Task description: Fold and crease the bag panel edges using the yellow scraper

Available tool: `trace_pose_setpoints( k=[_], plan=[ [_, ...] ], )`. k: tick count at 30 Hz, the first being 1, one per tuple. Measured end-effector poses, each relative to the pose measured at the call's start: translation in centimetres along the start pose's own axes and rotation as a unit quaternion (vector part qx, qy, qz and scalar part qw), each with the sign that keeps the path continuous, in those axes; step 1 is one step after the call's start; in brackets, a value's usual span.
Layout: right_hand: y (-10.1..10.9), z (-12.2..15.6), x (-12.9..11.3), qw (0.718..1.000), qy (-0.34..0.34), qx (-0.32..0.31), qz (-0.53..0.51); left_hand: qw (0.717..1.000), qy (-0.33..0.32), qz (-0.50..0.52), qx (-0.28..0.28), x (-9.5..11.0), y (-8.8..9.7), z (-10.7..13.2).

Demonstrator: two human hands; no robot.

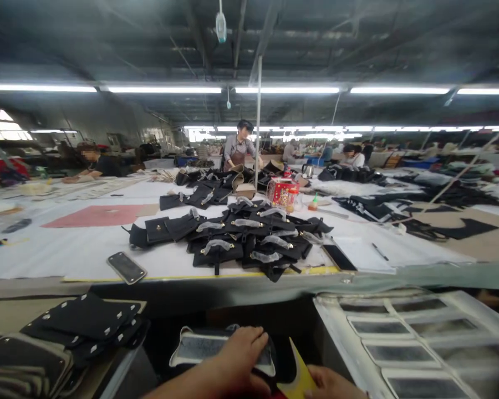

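Note:
At the bottom middle, my left hand (243,352) lies over a dark grey panel with cream edges (199,348), its fingers stretched out and touching the panel. Part of that panel is hidden under the hand and wrist. To the right, my right hand (330,382) is closed on a yellow flat piece with a curved edge (300,377). The yellow piece points up and sits just beside the panel. Dark space surrounds the panel, and what it rests on is hard to make out.
Stacked black panels with metal studs (87,318) are at left. A board with several grey pieces (399,349) stands at right. Ahead, the white table (87,255) bears black bags with wrapped handles (249,233), a studded panel (127,267) and a pole (258,127). A co-worker (239,147) stands beyond.

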State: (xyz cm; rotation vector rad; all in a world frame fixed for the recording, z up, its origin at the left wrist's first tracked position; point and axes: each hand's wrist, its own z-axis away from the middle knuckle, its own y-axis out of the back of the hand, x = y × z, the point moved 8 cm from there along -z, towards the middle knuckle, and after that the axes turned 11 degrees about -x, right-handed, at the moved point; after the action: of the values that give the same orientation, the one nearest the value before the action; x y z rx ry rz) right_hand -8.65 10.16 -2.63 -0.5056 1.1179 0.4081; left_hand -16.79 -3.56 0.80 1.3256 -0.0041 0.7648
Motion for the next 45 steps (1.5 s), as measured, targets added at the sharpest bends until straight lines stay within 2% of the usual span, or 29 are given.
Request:
trace_pose_setpoints(
  k=[3, 6, 9, 15, 20, 24, 29, 38, 45],
  plan=[
    [-1.6, 1.5, 0.3, 0.995, -0.060, -0.008, -0.080, 0.999, 0.040, -0.008, -0.033, 0.3, 1.0, 0.2],
    [-1.0, 2.0, 0.5, 0.992, -0.097, 0.012, -0.081, 0.996, 0.064, -0.032, -0.056, -0.2, 0.8, -1.0],
    [-0.9, 1.8, 0.9, 0.990, -0.118, -0.006, -0.072, 0.996, 0.070, -0.054, -0.032, -0.5, 0.4, -1.6],
    [-2.3, -0.1, -0.8, 0.995, -0.081, -0.036, -0.032, 0.997, 0.026, -0.065, 0.033, 0.8, 0.6, -0.4],
    [-3.1, -2.4, -1.7, 0.992, -0.092, -0.082, -0.024, 0.995, 0.011, -0.088, 0.049, 1.1, 0.8, -0.2],
    [-2.7, -3.5, -1.4, 0.991, -0.104, -0.078, -0.027, 0.994, 0.000, -0.092, 0.054, 0.8, 0.8, -0.3],
    [-2.7, -4.2, -0.8, 0.992, -0.086, -0.070, -0.056, 0.994, -0.007, -0.095, 0.058, 0.2, 0.9, -0.3],
    [-3.0, -5.0, -0.8, 0.990, -0.098, -0.028, -0.101, 0.992, -0.033, -0.118, 0.020, -0.4, 0.9, -0.1],
    [-3.4, -5.4, 0.1, 0.986, -0.091, -0.037, -0.137, 0.988, -0.059, -0.138, 0.021, -0.3, 0.8, 0.2]
  ],
)
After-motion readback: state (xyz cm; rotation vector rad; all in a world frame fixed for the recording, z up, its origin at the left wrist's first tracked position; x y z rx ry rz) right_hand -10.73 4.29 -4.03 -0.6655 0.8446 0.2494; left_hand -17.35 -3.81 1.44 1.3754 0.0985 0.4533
